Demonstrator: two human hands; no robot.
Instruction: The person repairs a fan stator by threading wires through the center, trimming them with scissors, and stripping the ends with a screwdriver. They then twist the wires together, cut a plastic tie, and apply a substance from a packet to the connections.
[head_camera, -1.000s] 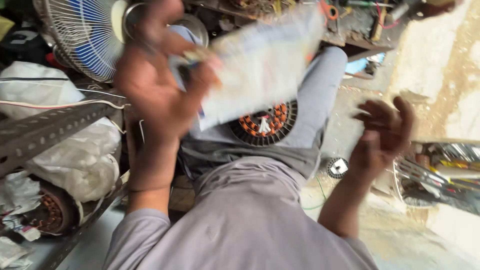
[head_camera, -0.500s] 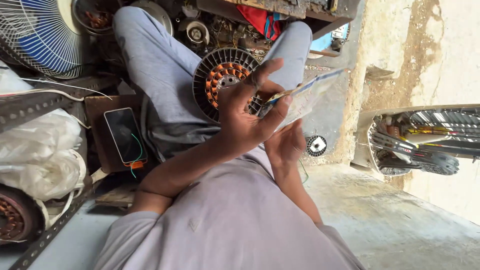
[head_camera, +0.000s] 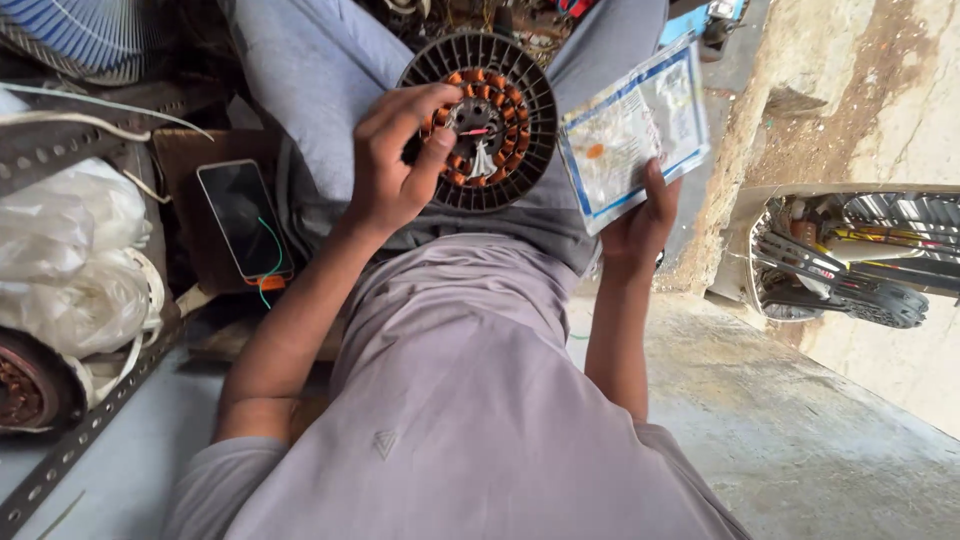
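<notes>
- Copper-wound black fan stator rests in the person's lap, between the 2 grey-trousered legs.
- Left hand lies on the stator's left rim, fingers curled, thumb and forefinger pinching together.
- Right hand grips a flat plastic packet from below, thumb pressed on its front.
- A dark phone lies to the left.

Blue fan and rusty motor, edge-cropped

Blue-edged white packet; dark phone screen
</notes>
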